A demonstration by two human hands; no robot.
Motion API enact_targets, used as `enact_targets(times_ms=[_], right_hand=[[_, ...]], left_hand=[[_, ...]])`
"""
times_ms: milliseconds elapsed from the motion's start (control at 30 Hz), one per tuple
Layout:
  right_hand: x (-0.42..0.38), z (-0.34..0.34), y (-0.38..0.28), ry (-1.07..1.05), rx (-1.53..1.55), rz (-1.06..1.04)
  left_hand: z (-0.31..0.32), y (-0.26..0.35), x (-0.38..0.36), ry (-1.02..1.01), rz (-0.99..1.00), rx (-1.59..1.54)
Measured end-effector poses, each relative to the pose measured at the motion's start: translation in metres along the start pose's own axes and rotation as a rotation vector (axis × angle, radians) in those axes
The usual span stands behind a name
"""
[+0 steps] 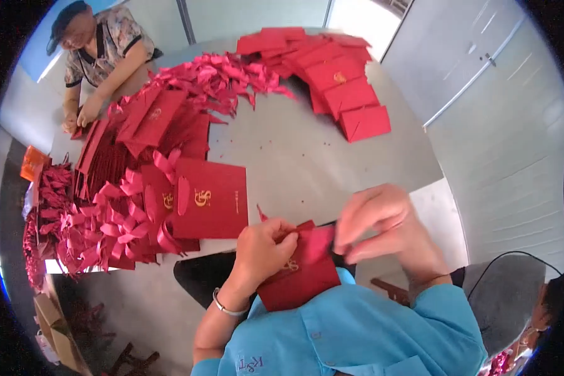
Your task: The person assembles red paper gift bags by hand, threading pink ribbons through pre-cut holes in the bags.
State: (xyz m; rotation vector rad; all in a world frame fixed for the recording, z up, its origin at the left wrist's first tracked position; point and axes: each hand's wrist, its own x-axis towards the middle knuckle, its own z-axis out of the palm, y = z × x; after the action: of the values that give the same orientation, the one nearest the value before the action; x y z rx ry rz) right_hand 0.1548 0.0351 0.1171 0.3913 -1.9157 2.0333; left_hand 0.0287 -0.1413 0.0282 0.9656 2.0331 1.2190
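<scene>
Close to my body, a red paper gift bag (pixel 301 285) with gold print lies tilted against my blue shirt. My left hand (pixel 266 247) is closed on its upper left edge, thumb pressed against the fingers. A short tip of red ribbon (pixel 261 213) sticks up behind that hand. At the bag's upper right, my right hand (pixel 376 222) is curled and smeared by motion. A blurred pink strip (pixel 321 241), perhaps ribbon, runs from the bag towards its fingertips. What those fingers hold cannot be made out.
Red gift bags with pink ribbon handles (pixel 210 197) are heaped on the grey table (pixel 263 147) to the left. More ribboned bags (pixel 213 78) stretch behind. Flat red bags (pixel 338 81) lie overlapped at the back right. Another person (pixel 103 53) works at the far left.
</scene>
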Motion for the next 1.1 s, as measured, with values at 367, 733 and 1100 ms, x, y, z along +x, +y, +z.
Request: enact_targets(times_ms=[367, 733, 1100], right_hand=[[-0.030, -0.008, 0.051, 0.098, -0.726, 0.094], [-0.071, 0.001, 0.065, 0.361, -0.473, 0.904], [-0.048, 0.007, 0.087, 0.736, 0.218, 0.499]], left_hand=[[-0.004, -0.010, -0.006, 0.040, 0.032, -0.027], [-0.002, -0.002, -0.005, 0.045, 0.036, -0.078], [-0.001, 0.006, -0.005, 0.015, 0.047, 0.004]])
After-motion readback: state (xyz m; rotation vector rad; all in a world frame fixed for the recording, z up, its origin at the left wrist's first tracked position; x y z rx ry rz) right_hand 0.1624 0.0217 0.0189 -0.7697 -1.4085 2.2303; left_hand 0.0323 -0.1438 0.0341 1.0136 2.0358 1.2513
